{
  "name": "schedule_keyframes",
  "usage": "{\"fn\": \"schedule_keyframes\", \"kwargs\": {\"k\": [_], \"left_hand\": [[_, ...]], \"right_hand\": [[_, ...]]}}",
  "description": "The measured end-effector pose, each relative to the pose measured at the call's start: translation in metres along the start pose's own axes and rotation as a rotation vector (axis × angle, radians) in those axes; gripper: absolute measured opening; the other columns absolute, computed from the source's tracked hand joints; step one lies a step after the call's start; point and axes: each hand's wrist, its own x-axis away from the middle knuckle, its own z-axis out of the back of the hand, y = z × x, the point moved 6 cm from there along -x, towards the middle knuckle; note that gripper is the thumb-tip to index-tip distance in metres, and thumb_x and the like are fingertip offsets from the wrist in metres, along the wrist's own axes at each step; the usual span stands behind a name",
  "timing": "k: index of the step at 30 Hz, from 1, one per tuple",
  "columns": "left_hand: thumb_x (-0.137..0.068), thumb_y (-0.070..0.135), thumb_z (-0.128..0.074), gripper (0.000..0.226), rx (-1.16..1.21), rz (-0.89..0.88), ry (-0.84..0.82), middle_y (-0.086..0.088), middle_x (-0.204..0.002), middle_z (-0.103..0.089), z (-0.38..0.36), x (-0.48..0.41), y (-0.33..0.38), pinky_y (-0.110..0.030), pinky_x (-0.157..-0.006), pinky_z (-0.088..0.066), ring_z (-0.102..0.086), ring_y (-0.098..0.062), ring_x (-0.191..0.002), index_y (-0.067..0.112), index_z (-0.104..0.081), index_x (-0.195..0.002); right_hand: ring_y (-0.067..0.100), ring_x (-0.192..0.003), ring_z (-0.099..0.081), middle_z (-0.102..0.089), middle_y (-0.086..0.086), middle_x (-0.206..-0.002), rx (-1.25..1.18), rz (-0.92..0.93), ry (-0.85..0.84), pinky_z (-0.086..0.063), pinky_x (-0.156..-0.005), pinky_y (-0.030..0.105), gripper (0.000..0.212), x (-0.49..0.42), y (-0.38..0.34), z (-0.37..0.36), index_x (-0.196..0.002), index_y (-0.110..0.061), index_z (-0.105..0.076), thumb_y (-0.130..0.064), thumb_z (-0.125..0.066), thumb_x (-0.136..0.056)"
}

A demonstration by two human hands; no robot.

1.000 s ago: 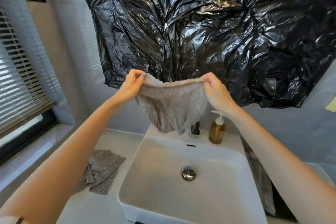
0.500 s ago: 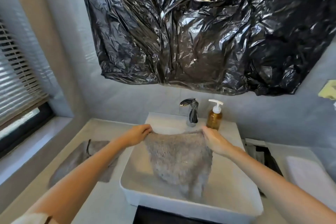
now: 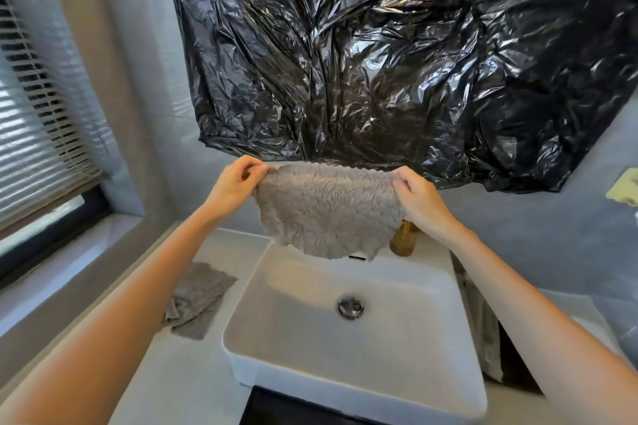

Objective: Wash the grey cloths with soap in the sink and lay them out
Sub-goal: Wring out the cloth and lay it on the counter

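left hand (image 3: 238, 183) and right hand (image 3: 419, 198) pinch grey cloth (image 3: 328, 210) corners | spread above sink (image 3: 448, 286), perhaps draining | second cloth (image 3: 196, 300) at 8 o'clock

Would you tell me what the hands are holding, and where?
Both hands, left hand and right hand, pinch the grey cloth by its top corners.

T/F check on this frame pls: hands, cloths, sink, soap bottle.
1. The left hand and right hand both pinch the held cloth at its top edge. True.
2. A second cloth lies on the counter, left of the sink. True.
3. The held cloth rests in the sink. False: it hangs spread above it.
4. The soap bottle is fully visible. False: the held cloth and right hand hide most of it.
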Motion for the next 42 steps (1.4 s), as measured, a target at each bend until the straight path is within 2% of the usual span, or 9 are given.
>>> {"fn": "schedule_keyframes", "kwargs": {"k": [3, 8, 13, 17, 21, 25, 27, 36, 42], "left_hand": [[-0.097, 0.02, -0.054, 0.016, -0.027, 0.042, 0.054, 0.009, -0.075, -0.058, 0.017, 0.01, -0.005, -0.009, -0.059, -0.041, -0.054, 0.001, -0.065, 0.02, -0.061, -0.082], [-0.1, 0.034, -0.044, 0.045, -0.07, 0.177, 0.066, -0.006, -0.073, -0.051, 0.043, 0.037, -0.026, -0.016, -0.059, -0.035, -0.045, -0.014, -0.068, -0.004, -0.061, -0.081], [-0.086, 0.073, -0.038, 0.069, 0.118, 0.44, 0.125, -0.002, -0.076, -0.055, 0.08, 0.073, -0.066, -0.031, -0.073, -0.04, -0.054, -0.018, -0.074, 0.008, -0.056, -0.073], [-0.098, 0.056, -0.031, 0.051, 0.29, 0.631, 0.257, 0.003, -0.084, -0.071, 0.103, 0.092, -0.085, -0.031, -0.087, -0.051, -0.067, -0.015, -0.086, 0.023, -0.067, -0.084], [-0.103, 0.029, -0.038, 0.03, 0.422, 0.705, 0.333, 0.008, -0.061, -0.07, 0.129, 0.109, -0.1, -0.016, -0.051, -0.052, -0.066, -0.004, -0.057, 0.015, -0.063, -0.093], [-0.099, 0.023, -0.043, 0.029, 0.28, 0.732, 0.368, -0.009, -0.111, -0.066, 0.174, 0.133, -0.125, -0.037, -0.092, -0.05, -0.061, -0.022, -0.102, 0.01, -0.062, -0.117], [-0.098, 0.029, -0.047, 0.029, 0.248, 0.746, 0.378, -0.009, -0.118, -0.062, 0.195, 0.143, -0.144, -0.042, -0.096, -0.049, -0.058, -0.024, -0.11, 0.014, -0.059, -0.12], [-0.101, 0.029, -0.045, 0.028, 0.214, 0.665, 0.328, 0.002, -0.098, -0.058, 0.252, 0.146, -0.21, -0.021, -0.074, -0.048, -0.056, -0.009, -0.086, 0.011, -0.055, -0.121], [-0.101, 0.026, -0.046, 0.028, 0.273, 0.568, 0.265, -0.003, -0.106, -0.063, 0.28, 0.131, -0.23, -0.025, -0.088, -0.049, -0.059, -0.012, -0.096, 0.009, -0.061, -0.117]], "right_hand": [[0.018, -0.069, -0.048, -0.054, 0.005, -0.078, -0.038, 0.006, 0.004, -0.035, -0.061, 0.03, 0.019, -0.003, -0.001, -0.006, -0.096, -0.025, -0.056, -0.02, -0.039, -0.103], [0.026, -0.098, -0.059, -0.065, 0.009, -0.103, -0.087, 0.008, -0.053, -0.048, -0.088, 0.045, 0.023, -0.005, -0.012, -0.04, -0.111, -0.016, -0.063, -0.021, -0.042, -0.102], [0.036, -0.099, -0.058, -0.064, 0.019, -0.106, -0.149, 0.075, -0.18, -0.046, -0.078, 0.042, 0.019, -0.006, -0.037, -0.086, -0.108, -0.025, -0.062, -0.022, -0.044, -0.102], [0.035, -0.104, -0.057, -0.063, 0.019, -0.111, -0.173, 0.098, -0.278, -0.046, -0.083, 0.045, 0.018, -0.007, -0.06, -0.126, -0.109, -0.023, -0.061, -0.024, -0.044, -0.102], [0.022, -0.103, -0.058, -0.064, 0.003, -0.106, -0.2, 0.127, -0.323, -0.045, -0.081, 0.031, 0.022, -0.01, -0.085, -0.163, -0.113, -0.017, -0.063, -0.022, -0.044, -0.102], [0.005, -0.092, -0.053, -0.058, -0.007, -0.101, -0.232, 0.157, -0.371, -0.038, -0.066, 0.003, 0.021, -0.007, -0.111, -0.201, -0.112, -0.015, -0.062, -0.02, -0.044, -0.102], [0.006, -0.091, -0.052, -0.058, -0.006, -0.101, -0.23, 0.173, -0.393, -0.038, -0.066, 0.002, 0.023, -0.005, -0.122, -0.222, -0.115, -0.013, -0.061, -0.02, -0.043, -0.102], [0.014, -0.075, -0.052, -0.06, -0.002, -0.088, -0.099, 0.076, -0.381, -0.036, -0.053, 0.012, 0.019, -0.02, -0.14, -0.318, -0.11, -0.017, -0.062, -0.019, -0.046, -0.101], [0.011, -0.093, -0.053, -0.063, -0.001, -0.103, -0.104, 0.036, -0.23, -0.034, -0.065, 0.017, 0.023, -0.026, -0.159, -0.337, -0.113, -0.011, -0.067, -0.016, -0.05, -0.099]]}}
